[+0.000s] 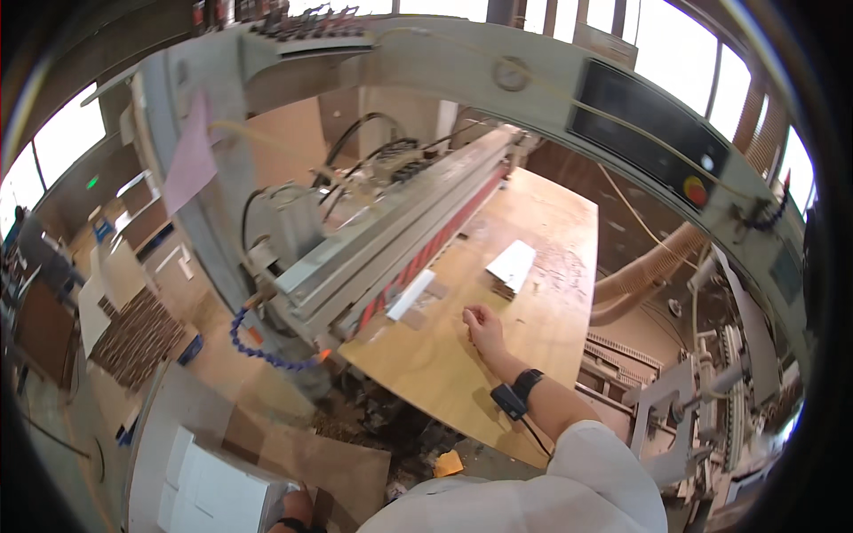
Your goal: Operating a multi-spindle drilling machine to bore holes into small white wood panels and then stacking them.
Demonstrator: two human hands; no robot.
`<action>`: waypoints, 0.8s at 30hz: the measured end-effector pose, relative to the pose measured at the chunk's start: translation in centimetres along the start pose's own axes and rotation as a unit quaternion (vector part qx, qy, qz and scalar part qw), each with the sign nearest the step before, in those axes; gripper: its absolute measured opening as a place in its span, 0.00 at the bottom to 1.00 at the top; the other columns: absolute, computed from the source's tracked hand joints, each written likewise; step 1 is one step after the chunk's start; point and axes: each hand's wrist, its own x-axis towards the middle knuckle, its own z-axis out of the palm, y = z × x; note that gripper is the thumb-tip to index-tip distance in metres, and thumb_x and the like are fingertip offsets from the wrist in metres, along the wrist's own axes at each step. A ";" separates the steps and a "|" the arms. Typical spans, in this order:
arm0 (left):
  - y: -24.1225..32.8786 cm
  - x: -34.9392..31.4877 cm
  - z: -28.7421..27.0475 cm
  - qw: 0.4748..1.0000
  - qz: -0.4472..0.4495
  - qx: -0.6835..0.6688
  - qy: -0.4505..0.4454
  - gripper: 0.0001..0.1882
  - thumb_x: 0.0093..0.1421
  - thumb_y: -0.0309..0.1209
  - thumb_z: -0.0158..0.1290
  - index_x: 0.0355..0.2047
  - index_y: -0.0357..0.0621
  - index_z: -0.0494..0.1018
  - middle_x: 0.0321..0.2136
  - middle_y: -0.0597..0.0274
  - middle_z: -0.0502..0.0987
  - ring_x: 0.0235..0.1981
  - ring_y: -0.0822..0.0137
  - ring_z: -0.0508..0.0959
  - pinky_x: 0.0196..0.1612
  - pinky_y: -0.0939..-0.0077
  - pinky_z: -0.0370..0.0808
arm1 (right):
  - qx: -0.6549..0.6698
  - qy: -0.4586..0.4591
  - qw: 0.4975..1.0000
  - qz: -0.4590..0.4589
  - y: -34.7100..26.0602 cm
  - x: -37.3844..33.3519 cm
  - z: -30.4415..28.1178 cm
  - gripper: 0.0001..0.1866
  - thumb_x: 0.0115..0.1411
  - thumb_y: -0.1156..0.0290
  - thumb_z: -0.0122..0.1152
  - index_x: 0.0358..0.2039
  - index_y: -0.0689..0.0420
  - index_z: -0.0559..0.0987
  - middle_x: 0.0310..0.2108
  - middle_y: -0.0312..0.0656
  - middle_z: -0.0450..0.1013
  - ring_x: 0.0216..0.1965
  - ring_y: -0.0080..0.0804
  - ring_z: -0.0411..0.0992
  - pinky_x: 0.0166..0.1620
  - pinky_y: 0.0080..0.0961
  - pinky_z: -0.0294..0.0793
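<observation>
My right hand [484,329] is over a pale wooden board [444,373] on the machine bed, its fingers curled closed. Whatever may be inside them is hidden. Just beyond the hand lies a small stack of white strips [511,265]. To its left, a single white strip [410,296] lies by the machine's red-edged beam [435,253]. My left hand [298,506] is low at the bottom edge, beside a stack of white panels [209,489]. Its fingers are mostly out of sight, so I cannot tell whether it grips a panel.
A grey machine frame [444,67] arches overhead, with a dark control panel [644,133] and red button. A blue segmented hose [267,360] hangs at the beam's near end. Ribbed ducting [653,266] runs at right. Stacked boards [133,338] stand at left; a person [44,253] is farther back.
</observation>
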 end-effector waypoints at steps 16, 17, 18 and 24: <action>21.7 -1.5 -28.0 0.744 0.299 -0.442 0.403 0.25 0.50 0.31 0.56 0.49 0.43 0.64 0.12 0.63 0.69 0.12 0.68 0.70 0.18 0.76 0.68 | -0.214 0.161 0.959 -0.097 3.4 9.9 -11.9 0.34 0.42 0.60 0.66 0.49 0.60 0.67 0.43 0.59 0.66 0.42 0.53 0.68 0.48 0.31 0.68; 23.4 -1.8 -30.0 0.774 0.291 -0.403 0.393 0.24 0.49 0.31 0.56 0.48 0.42 0.65 0.15 0.62 0.70 0.15 0.68 0.71 0.21 0.76 0.69 | -0.212 0.161 0.959 -0.097 3.7 9.9 -12.4 0.34 0.42 0.60 0.66 0.49 0.60 0.67 0.43 0.59 0.66 0.42 0.53 0.68 0.48 0.31 0.68; 25.0 -2.0 -31.8 0.802 0.283 -0.363 0.381 0.24 0.49 0.31 0.56 0.47 0.40 0.65 0.19 0.61 0.71 0.19 0.67 0.72 0.25 0.76 0.71 | -0.188 0.162 0.965 -0.084 3.8 9.8 -12.9 0.31 0.43 0.62 0.65 0.48 0.61 0.67 0.37 0.55 0.68 0.38 0.49 0.70 0.45 0.31 0.70; 30.6 4.0 -32.1 0.751 0.338 -0.198 0.532 0.18 0.46 0.33 0.55 0.37 0.39 0.69 0.34 0.55 0.69 0.38 0.55 0.69 0.41 0.63 0.67 | 0.243 0.060 0.962 0.107 3.0 7.9 -16.1 0.24 0.50 0.73 0.57 0.48 0.62 0.63 0.34 0.45 0.70 0.34 0.29 0.71 0.35 0.23 0.73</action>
